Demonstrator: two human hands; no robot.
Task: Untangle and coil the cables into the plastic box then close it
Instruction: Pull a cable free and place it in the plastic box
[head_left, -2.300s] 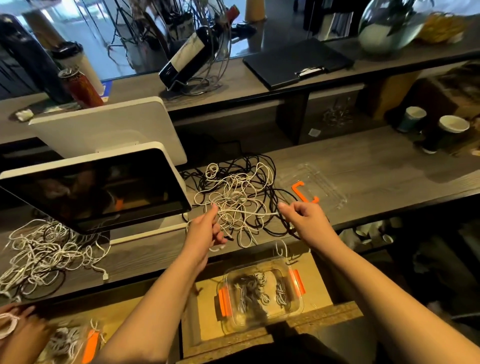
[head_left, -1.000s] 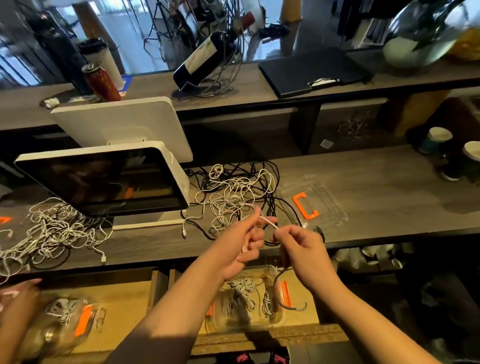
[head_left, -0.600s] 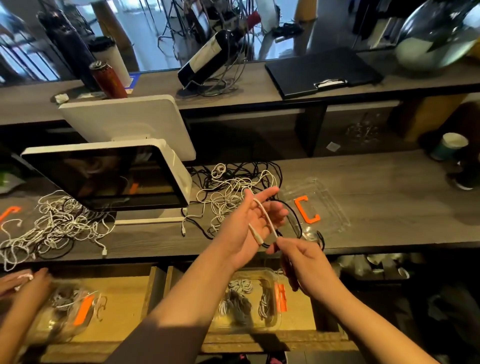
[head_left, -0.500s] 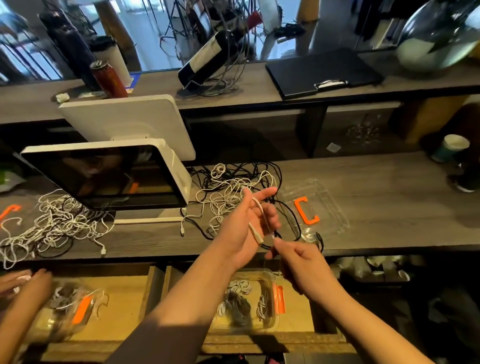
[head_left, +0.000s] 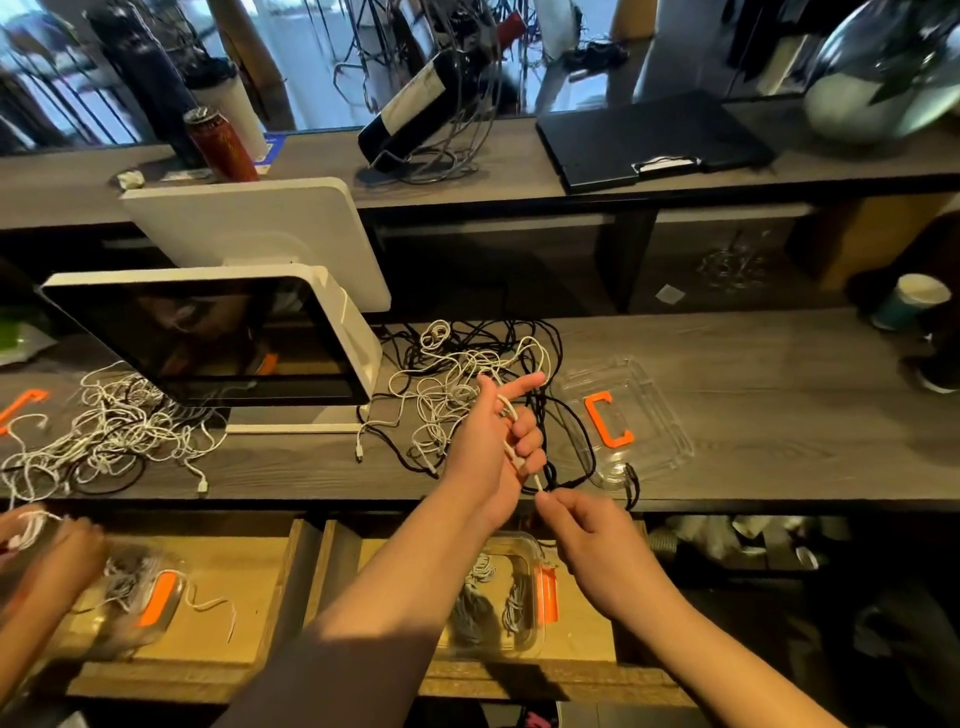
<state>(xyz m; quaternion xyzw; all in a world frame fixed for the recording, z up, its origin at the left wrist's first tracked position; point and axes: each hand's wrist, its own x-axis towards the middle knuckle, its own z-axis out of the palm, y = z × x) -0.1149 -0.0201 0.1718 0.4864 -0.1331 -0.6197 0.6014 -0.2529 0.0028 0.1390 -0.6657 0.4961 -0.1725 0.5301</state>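
Observation:
A tangle of white and black cables (head_left: 457, 384) lies on the dark wooden counter (head_left: 753, 405). My left hand (head_left: 493, 447) is raised over it, fingers curled round a white cable (head_left: 511, 441) with the index finger pointing out. My right hand (head_left: 587, 535) pinches the same cable's lower end just below. The clear plastic box (head_left: 522, 631) with orange clips sits on a lower shelf under my arms, holding coiled cables. Its clear lid (head_left: 660, 415) with an orange clip lies on the counter to the right.
A white screen on a stand (head_left: 228, 338) stands left of the tangle. A second cable pile (head_left: 109, 431) lies at the far left, where another person's hands (head_left: 47, 551) work over another box (head_left: 140, 597). Paper cups (head_left: 914, 301) stand at the far right.
Both hands lifted a white cable out of the pile and came together. The left hand wraps it round its fingers while the right hand slid down to pinch its end.

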